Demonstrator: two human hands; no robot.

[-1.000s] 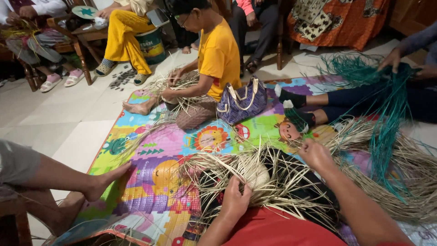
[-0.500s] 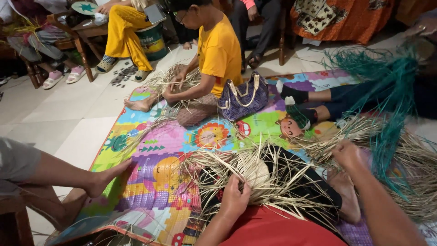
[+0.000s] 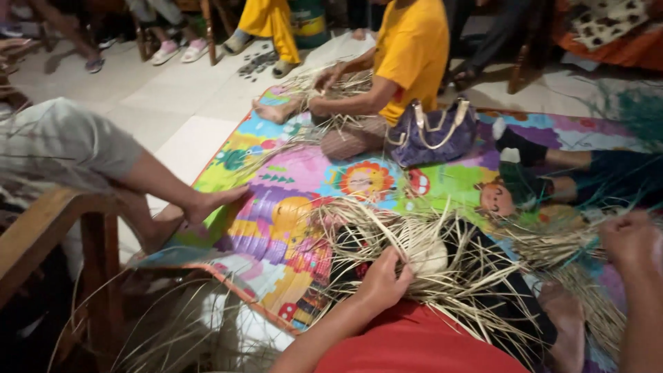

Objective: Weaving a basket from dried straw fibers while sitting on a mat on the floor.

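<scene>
Work piece: a half-woven bundle of pale dry straw strips (image 3: 442, 255), lying across the person's lap over dark cloth, loose ends fanning out to all sides.
Left hand (image 3: 383, 283): closed on the woven centre of the bundle, fingers curled over the strips, pressing them down.
Right hand (image 3: 628, 238): at the right edge, curled into a fist around a few long strips that run out from the bundle; blurred, so the exact hold is hard to read.
Handling: the strips look very light, thin and springy, stiff enough to kink or split if bent sharply; loose ends likely slide apart unless pinned. The woven middle seems the surest place to hold, single strips best taken near their base.
Underneath: a bright cartoon-printed play mat (image 3: 290, 228) on a tiled floor.
Nearby: a person in a yellow shirt (image 3: 411, 52) seated beyond, working similar straw, with a purple handbag (image 3: 431, 135) just beside them.
Left side: another person's bare foot (image 3: 207, 204) resting on the mat edge.
</scene>
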